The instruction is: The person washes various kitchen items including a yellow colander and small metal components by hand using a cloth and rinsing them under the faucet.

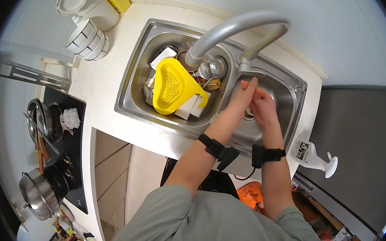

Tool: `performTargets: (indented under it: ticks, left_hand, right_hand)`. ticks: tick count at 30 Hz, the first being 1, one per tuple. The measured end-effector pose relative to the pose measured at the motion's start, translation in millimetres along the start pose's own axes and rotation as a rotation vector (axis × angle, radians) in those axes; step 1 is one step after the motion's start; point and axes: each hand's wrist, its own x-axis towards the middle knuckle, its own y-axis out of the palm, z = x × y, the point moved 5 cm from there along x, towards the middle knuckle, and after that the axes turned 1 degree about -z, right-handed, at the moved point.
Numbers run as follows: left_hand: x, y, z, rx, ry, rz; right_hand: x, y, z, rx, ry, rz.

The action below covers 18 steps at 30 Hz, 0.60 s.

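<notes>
My left hand [244, 96] and my right hand [264, 107] meet over the right basin [246, 134] of a stainless steel double sink. They touch each other, with fingers overlapping, and no object shows between them. Part of the drain [249, 115] appears between my wrists. In the left basin [137, 79], a yellow perforated sink strainer [171, 86] lies on top of a pile of things. Beside it are a metal skimmer [218, 66] and white blocky pieces [188, 107]. A grey faucet [239, 23] arches behind my hands, its spout end over the left basin.
A white spray bottle [307, 153] lies by the sink's right corner. White lidded bucket [101, 11] and stacked bowls [88, 40] stand at the back left. Further left, a black cooktop [73, 131] bears pans and a steel pot [37, 194]. An orange bag [251, 194] sits below the counter.
</notes>
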Motion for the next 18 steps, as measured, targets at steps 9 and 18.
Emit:
performTargets:
  ticks: [9, 18]
  left_hand:
    - [0, -99, -25, 0.444, 0.233, -0.235]
    - [-72, -220, -79, 1.156, 0.516, -0.587]
  right_hand:
    - [90, -6, -34, 0.188, -0.36, -0.436]
    - [58, 15, -32, -0.839, -0.303, -0.337]
